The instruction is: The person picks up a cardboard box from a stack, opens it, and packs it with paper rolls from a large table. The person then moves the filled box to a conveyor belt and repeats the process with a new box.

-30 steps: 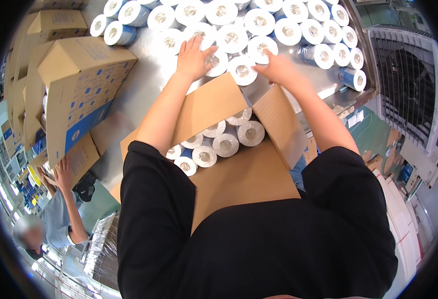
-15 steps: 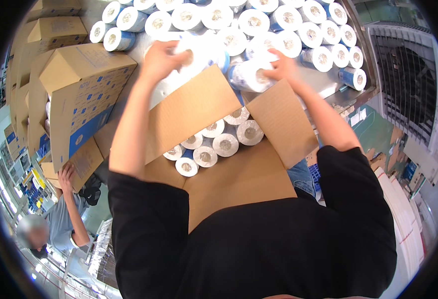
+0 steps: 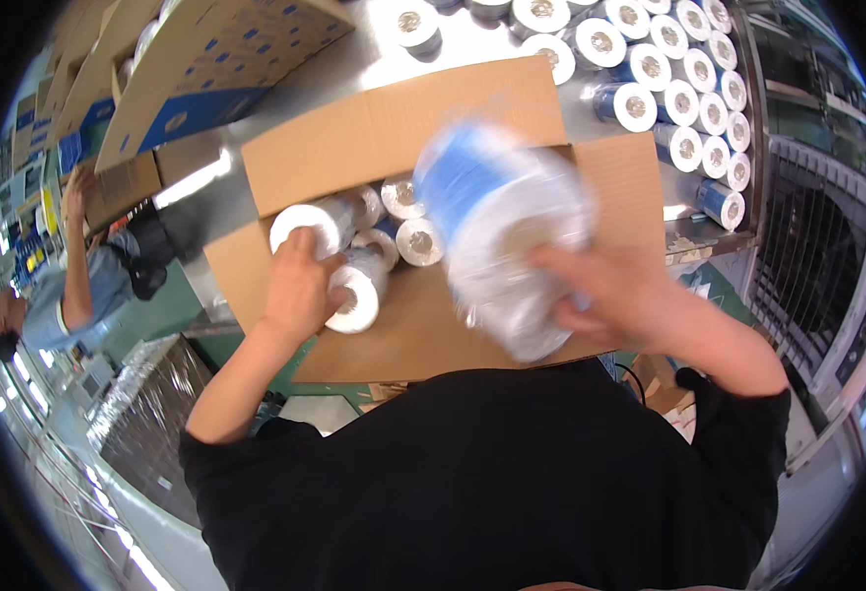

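An open cardboard box [image 3: 403, 113] is in front of me with its flaps spread. Inside, white plastic-wrapped paper rolls [image 3: 419, 242] stand with their round ends up. My left hand [image 3: 297, 288] is over the box's left side, its fingers hooked into the cores of two paper rolls [image 3: 359, 307]. Over the right half, my right hand [image 3: 615, 295] grips a paper roll [image 3: 472, 182] with a blue band, tilted and smeared by motion. Whether a second roll is in that hand I cannot tell for sure.
Many more rolls [image 3: 650, 67] stand on the metal table [image 3: 344, 103] at the back and far right. Tall printed cartons [image 3: 197, 74] line the back left. At the left a co-worker's arm [image 3: 76, 251] reaches up to a carton. A dark grille [image 3: 817, 217] stands at the right.
Both hands have come back from the rolls on the table to over the box, bringing rolls with them. The view has shifted, and the table's rolls now appear further right.
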Demonstrator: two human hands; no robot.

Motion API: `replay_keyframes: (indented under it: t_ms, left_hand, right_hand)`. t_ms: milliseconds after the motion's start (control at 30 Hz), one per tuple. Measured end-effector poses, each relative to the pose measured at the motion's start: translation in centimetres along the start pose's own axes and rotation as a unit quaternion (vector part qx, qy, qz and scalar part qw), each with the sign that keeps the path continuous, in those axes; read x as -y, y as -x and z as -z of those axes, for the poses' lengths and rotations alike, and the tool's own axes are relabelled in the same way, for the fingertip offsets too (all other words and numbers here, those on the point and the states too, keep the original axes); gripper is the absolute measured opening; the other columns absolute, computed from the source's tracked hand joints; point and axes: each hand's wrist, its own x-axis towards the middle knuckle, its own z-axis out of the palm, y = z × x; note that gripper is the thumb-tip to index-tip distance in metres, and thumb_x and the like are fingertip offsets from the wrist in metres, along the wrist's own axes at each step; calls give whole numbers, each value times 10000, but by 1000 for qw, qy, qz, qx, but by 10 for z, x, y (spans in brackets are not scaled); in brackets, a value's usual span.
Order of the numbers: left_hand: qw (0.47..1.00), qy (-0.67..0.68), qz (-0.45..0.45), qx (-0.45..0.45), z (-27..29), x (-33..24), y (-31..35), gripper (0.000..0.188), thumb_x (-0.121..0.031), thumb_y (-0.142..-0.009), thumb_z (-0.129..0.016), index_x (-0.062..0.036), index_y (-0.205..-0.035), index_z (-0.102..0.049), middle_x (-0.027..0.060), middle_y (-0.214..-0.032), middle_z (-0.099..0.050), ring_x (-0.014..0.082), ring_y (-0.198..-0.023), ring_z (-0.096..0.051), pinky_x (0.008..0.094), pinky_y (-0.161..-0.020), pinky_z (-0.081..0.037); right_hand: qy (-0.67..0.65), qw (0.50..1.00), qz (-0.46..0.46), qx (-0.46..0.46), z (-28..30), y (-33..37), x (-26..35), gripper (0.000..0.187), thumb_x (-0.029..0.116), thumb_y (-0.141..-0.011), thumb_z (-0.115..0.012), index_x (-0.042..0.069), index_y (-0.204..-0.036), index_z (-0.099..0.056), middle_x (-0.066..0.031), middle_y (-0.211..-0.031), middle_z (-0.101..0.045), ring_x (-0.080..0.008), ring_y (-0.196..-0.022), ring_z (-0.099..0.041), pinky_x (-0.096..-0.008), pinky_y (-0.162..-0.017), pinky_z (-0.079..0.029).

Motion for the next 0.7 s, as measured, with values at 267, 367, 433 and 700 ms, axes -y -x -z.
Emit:
replay_keyframes:
  t_ms: [267, 367, 433, 700]
  left_hand:
    - [991, -90, -68, 66, -107, 81, -9, 337, -188, -639, -704, -105, -966, -702, 169, -1190, -456, 330, -1149, -403, 400, -902, -406]
    - [940, 25, 37, 339, -15, 58, -42, 180, -230, -787, -673, -110, -914, -713, 125, -993, -630, 279, -996, -570, 363, -867, -462]
    - [920, 260, -43, 289, 44, 47, -73, 137, -188, -816, -652, -74, -873, -703, 109, -764, -630, 247, -843, -604, 322, -767, -486]
    - [924, -243, -223, -195, 37, 85, -322, 516, -65, -632, -705, -162, -1127, -591, 119, -1345, -403, 296, -1262, -363, 408, -1048, -313]
  right_hand:
    - [-35, 988, -53, 137, -194, -132, -22, 624, 32, -700, -596, -148, -1239, -339, -245, -693, -609, -376, -649, -626, -414, -546, -504]
    - [-29, 989, -85, 120, -256, -152, -45, 697, 43, -698, -603, -182, -1278, -288, -264, -719, -613, -358, -628, -629, -402, -536, -513]
    - [-33, 978, -85, 186, -213, -152, -27, 682, 97, -768, -580, -125, -1331, -267, -232, -809, -636, -331, -689, -640, -382, -581, -514]
    - [-160, 876, -273, -363, -38, -66, -81, 190, 87, -851, -588, 55, -1038, -598, -76, -784, -646, -149, -691, -615, -270, -634, -497]
